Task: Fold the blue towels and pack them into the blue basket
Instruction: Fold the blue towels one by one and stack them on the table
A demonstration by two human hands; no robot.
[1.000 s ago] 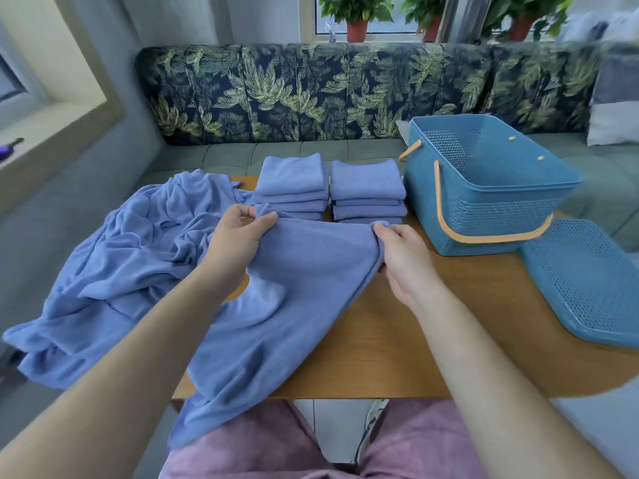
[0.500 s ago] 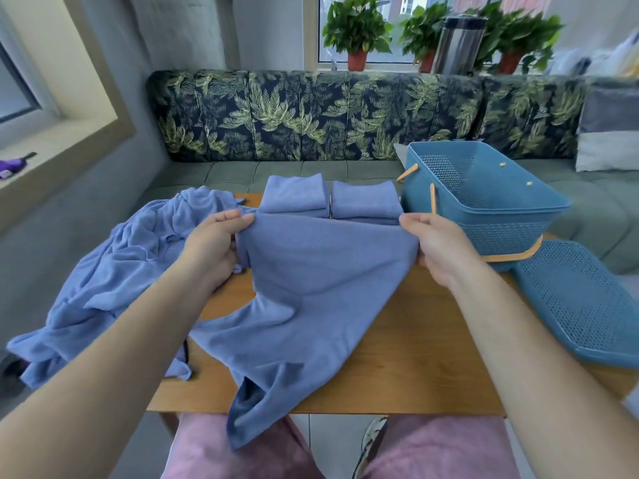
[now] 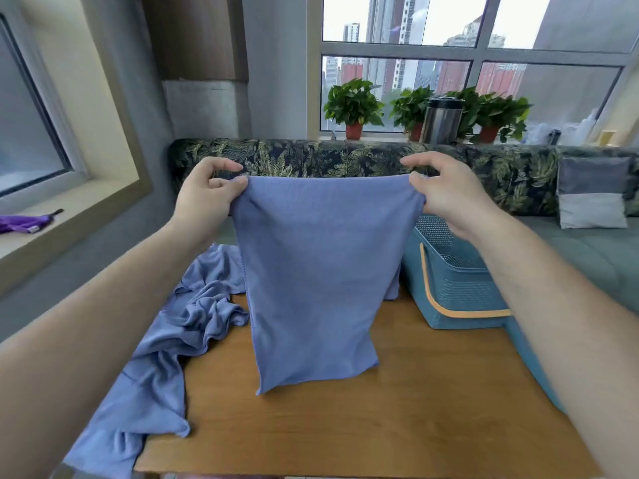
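Note:
A blue towel [image 3: 318, 278] hangs flat in the air in front of me, its lower edge just above the wooden table [image 3: 397, 409]. My left hand [image 3: 207, 195] pinches its top left corner and my right hand [image 3: 446, 195] pinches its top right corner. The blue basket [image 3: 453, 281] with an orange handle stands on the table to the right, partly behind the towel and my right arm. A heap of unfolded blue towels [image 3: 166, 350] lies on the table's left side and spills over its edge. The folded stacks are hidden behind the held towel.
A strip of the blue basket lid [image 3: 525, 357] shows beside my right forearm. Behind the table runs a leaf-patterned sofa [image 3: 311, 157] with a grey cushion [image 3: 591, 195]. Potted plants [image 3: 352, 108] and a metal canister [image 3: 441, 121] stand on the window sill.
Both hands have lifted the towel off the table and spread its top edge wide, so it now hangs straight down. The view has tilted upward.

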